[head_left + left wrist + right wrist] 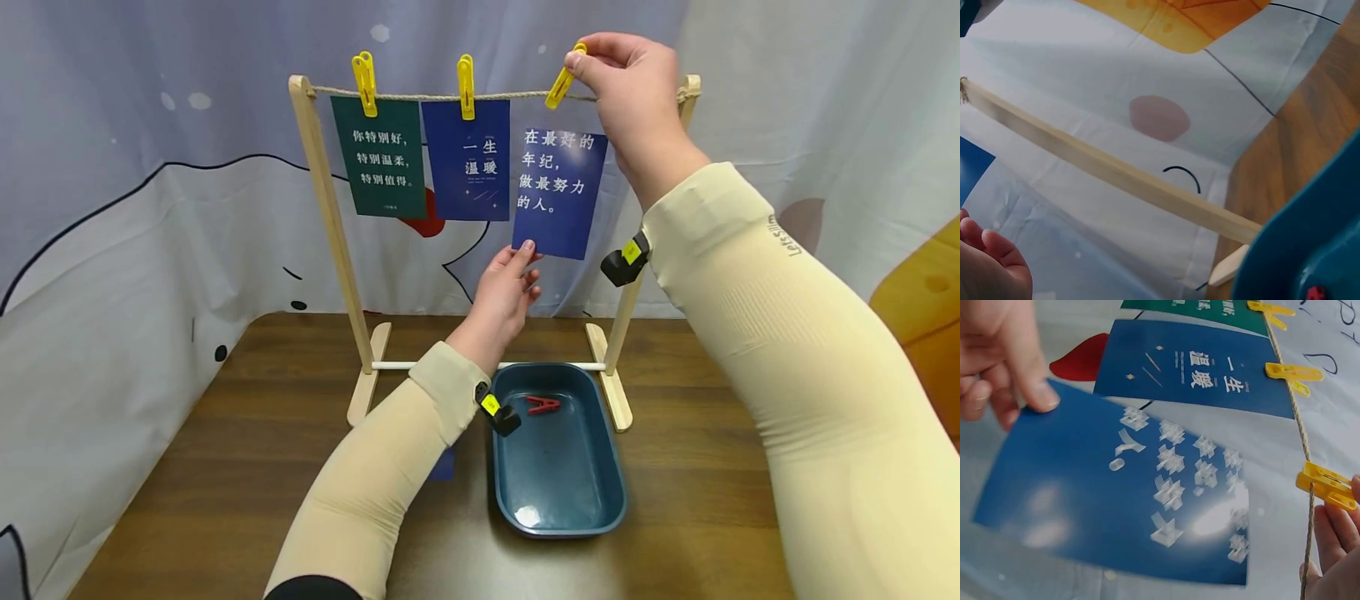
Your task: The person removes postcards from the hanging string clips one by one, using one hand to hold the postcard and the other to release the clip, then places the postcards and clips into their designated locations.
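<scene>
My left hand [502, 292] pinches a blue card [558, 196] with white lettering by its lower left corner, thumb on the front. The card's top edge hangs below the twine line [525, 95], and a gap shows between them in the right wrist view. Up at the line, my right hand [641, 104] pinches a yellow clothespin [560, 87], whose tips sit over the twine [1300, 430]. To the left, two more yellow clothespins hold a blue card [467, 158] and a dark green card [381, 157] on the line.
The twine runs between two wooden posts [330, 217] standing on the brown table [225, 467]. A teal tray [555, 492] in front holds a red clothespin [543, 405]. Part of another blue card [444, 465] lies beside the tray, mostly hidden by my left sleeve. A printed curtain hangs behind.
</scene>
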A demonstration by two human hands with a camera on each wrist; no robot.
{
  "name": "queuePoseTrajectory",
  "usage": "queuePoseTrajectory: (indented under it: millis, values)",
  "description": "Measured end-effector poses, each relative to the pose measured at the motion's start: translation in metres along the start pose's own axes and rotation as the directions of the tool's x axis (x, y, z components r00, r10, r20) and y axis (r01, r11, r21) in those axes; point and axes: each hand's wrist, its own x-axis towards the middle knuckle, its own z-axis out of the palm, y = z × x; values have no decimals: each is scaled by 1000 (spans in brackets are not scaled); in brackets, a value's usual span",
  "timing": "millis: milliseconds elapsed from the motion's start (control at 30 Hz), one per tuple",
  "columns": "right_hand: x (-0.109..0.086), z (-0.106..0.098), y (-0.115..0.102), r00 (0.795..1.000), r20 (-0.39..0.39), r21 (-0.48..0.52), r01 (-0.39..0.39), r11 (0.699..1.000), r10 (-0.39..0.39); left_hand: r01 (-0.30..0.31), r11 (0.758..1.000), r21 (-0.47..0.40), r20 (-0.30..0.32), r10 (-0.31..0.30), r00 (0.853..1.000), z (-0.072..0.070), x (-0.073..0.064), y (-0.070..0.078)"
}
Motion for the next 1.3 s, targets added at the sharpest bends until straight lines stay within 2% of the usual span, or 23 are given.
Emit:
queuePoseTrajectory:
  millis: [167, 300, 367, 500, 633, 800, 833, 933, 1000, 1067, 1167, 1300]
  values:
    - [1, 0, 0, 1000, -25, 95, 20, 995, -18, 7, 999, 45, 7, -7, 1000, -7, -10, -11]
    - [2, 0, -1, 999, -31, 203, -3, 979, 10, 20, 996, 92, 24, -22, 999, -16, -21, -19]
    - [2, -1, -2, 999, -53, 256, 3, 967, 11, 29, 989, 144, 34, -34, 999, -22, -28, -22]
    - [-4, -3, -3, 994, -106, 334, 74, 940, -41, 51, 967, 249, 41, -63, 997, -37, -43, -26]
    - [-22, -8, 3, 987, -104, 354, 151, 923, -122, 71, 948, 309, 12, -79, 997, -53, -57, -30]
    - [-54, -17, 24, 978, -26, 254, 208, 945, -208, 84, 938, 337, -37, -76, 996, -75, -73, -32]
    - [-61, -19, 30, 975, 1, 211, 215, 953, -221, 85, 933, 351, -46, -73, 996, -80, -77, -32]
    - [-83, -26, 48, 966, 104, -3, 237, 972, -235, 70, 919, 388, -52, -53, 997, -95, -86, -31]
    - [-96, -31, 64, 953, 183, -175, 275, 945, -243, 69, 907, 416, -61, -48, 997, -107, -92, -30]
    - [-108, -35, 80, 931, 270, -325, 328, 887, -245, 65, 894, 443, -64, -41, 997, -120, -97, -30]
    - [-125, -40, 106, 891, 402, -426, 387, 818, -212, 72, 875, 478, -74, -42, 996, -140, -104, -28]
    - [-144, -42, 137, 824, 558, -484, 422, 767, -101, 100, 866, 490, -88, -65, 994, -164, -115, -27]
